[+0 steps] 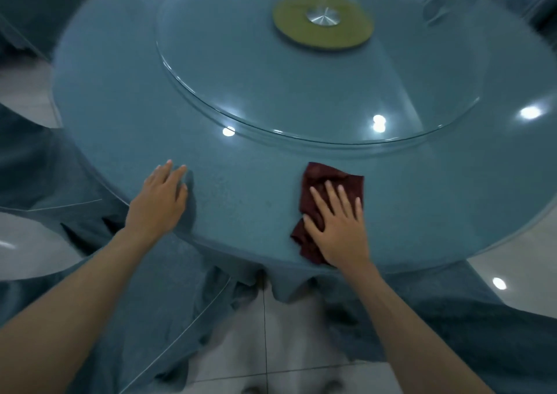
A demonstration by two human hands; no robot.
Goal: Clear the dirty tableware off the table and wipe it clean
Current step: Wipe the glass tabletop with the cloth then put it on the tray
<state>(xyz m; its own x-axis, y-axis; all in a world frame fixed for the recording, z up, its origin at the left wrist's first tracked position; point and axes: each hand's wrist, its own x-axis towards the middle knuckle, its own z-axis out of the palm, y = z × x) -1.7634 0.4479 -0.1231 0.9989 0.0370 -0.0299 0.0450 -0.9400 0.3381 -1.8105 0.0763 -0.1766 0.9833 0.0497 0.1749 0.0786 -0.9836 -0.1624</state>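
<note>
Fingers [334, 196] of right hand [337, 227]: straight, spread, pressing flat on dark red cloth [328, 179] | cloth: crumpled on table [241, 200], near front edge | left hand [159, 203]: flat, fingers together, resting on table edge, holding nothing | glass turntable [271, 70]: bare, green hub [322, 21].

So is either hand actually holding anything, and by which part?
Nothing is gripped. The right hand presses flat on the dark red cloth, over its near half; the left hand rests flat on the table.
</note>
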